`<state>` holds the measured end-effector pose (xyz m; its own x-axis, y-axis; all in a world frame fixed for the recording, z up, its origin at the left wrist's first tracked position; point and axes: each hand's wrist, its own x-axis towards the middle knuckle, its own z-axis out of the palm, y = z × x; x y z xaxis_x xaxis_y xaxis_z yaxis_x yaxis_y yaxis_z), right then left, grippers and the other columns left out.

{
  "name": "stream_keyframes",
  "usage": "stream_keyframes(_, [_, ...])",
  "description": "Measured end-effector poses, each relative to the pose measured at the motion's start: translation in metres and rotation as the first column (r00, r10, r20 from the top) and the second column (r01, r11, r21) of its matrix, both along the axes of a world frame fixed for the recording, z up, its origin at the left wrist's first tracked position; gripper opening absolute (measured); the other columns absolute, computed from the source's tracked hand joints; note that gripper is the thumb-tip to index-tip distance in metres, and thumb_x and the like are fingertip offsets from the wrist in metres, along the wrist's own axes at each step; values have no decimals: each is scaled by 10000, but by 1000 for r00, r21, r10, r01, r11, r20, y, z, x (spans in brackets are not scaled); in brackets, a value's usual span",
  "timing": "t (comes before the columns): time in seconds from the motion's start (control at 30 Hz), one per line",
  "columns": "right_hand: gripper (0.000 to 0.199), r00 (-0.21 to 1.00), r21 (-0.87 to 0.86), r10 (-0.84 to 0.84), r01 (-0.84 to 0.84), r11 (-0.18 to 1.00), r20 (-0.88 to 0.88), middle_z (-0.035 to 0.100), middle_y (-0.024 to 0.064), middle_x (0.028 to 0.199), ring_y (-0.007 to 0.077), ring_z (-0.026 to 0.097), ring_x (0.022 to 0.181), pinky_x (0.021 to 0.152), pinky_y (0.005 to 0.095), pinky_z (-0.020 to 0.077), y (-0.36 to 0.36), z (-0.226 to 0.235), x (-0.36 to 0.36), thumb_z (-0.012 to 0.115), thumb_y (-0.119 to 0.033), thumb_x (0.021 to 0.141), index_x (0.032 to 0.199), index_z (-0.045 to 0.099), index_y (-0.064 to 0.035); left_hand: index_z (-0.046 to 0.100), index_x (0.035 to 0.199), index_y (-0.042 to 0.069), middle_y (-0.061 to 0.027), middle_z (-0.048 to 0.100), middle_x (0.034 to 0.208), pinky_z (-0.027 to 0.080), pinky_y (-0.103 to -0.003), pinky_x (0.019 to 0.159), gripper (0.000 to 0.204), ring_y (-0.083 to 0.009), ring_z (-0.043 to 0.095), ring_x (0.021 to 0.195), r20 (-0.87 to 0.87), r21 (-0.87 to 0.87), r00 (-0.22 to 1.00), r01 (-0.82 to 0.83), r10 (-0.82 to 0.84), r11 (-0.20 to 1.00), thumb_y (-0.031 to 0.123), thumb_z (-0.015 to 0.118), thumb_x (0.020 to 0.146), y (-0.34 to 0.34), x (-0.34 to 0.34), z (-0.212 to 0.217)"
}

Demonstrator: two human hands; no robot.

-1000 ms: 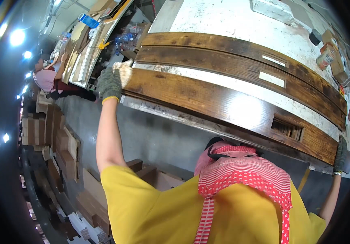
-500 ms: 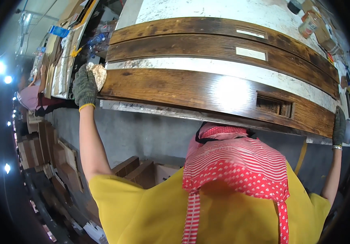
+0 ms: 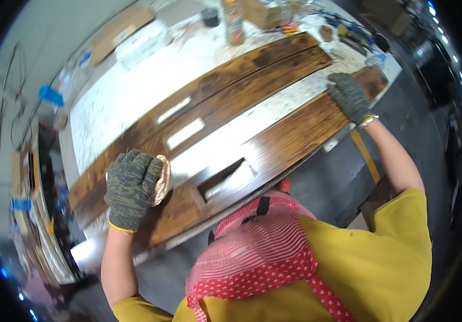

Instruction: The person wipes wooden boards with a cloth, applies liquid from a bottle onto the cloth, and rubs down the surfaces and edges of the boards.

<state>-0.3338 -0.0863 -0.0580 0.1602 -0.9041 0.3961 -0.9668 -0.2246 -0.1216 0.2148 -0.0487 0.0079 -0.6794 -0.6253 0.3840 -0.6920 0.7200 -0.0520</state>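
A long dark-brown stained wood board (image 3: 290, 134) with a rectangular slot lies slanted along the table's near edge. My left hand (image 3: 131, 188), in a dark green-grey knit glove, is closed around a crumpled tan rag (image 3: 161, 180) over the board's left part, beside the slot. Whether the rag touches the wood is hidden. In a matching glove, my right hand (image 3: 351, 98) lies across the board near its right end, its fingers stretched toward the far edge. Beyond are two more slotted boards, a middle one (image 3: 263, 88) and a far one (image 3: 231, 67), side by side.
The white table (image 3: 118, 102) is smeared with dark stain. At its back stand a clear bottle (image 3: 234, 24), a dark cup (image 3: 209, 17) and a cardboard box (image 3: 266, 13). Cluttered tools (image 3: 352, 40) lie at the back right. A shelf (image 3: 45, 204) with stored items stands at left.
The view has turned. My left hand has moved with the rag from beyond the near board's left end to over it. My right hand has moved onto the board. Its slot now lies nearer my left hand.
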Motion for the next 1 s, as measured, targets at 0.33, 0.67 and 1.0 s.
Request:
stream_keyframes(0.33, [325,971,-19,22,-18,1000,239,623,137,1076,331,565,1053,964,444,414,5,8,9,654,-265,849,1110,632,-72,680,976,118,-168,696,980,517,-466,807,253,-356,666,921,612,457,778,-495,143,739,319,566,875,-100,-93,-101])
stream_keyframes(0.67, [432,747,69,255,-373,925,613,595,168,1214,332,552,1152,1033,472,389,-14,10,-24,680,-277,836,1211,611,-75,701,908,118,-179,694,866,532,-462,733,279,-365,681,827,661,399,729,-544,180,738,374,602,859,-109,-95,-27])
stream_keyframes(1.0, [452,894,-363,424,-447,818,-146,529,133,1347,310,491,1259,1092,491,362,-43,103,-39,592,-289,903,1325,543,-136,611,760,85,-133,672,783,470,-478,656,167,-360,645,833,556,58,734,-503,391,863,227,692,727,9,-165,146])
